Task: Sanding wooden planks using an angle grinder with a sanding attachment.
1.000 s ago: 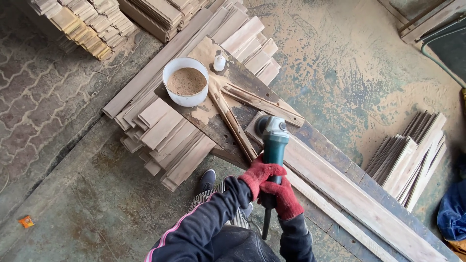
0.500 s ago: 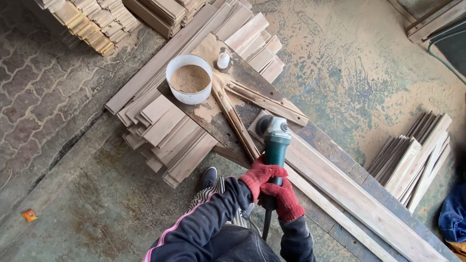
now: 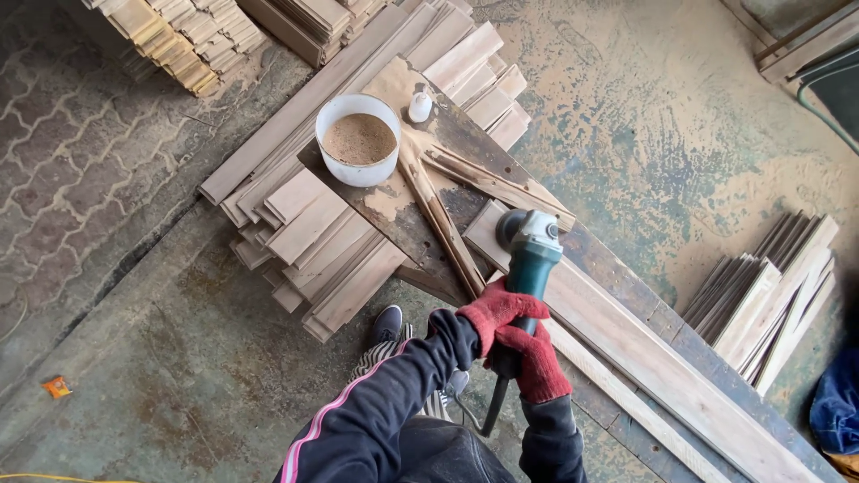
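Hands in red gloves grip a green angle grinder over a long pale plank in a dusty wood yard.

Left hand (image 3: 495,310) and right hand (image 3: 535,361) are both wrapped tight around the angle grinder (image 3: 530,255), whose head rests on the plank (image 3: 626,335) just beyond the knuckles. Loose strips (image 3: 447,224) lie just left of the head; a kick sideways could likely fling them or upset the white tub of sawdust (image 3: 359,139) further ahead. The cord (image 3: 495,404) hangs below the wrists, a likely snag.
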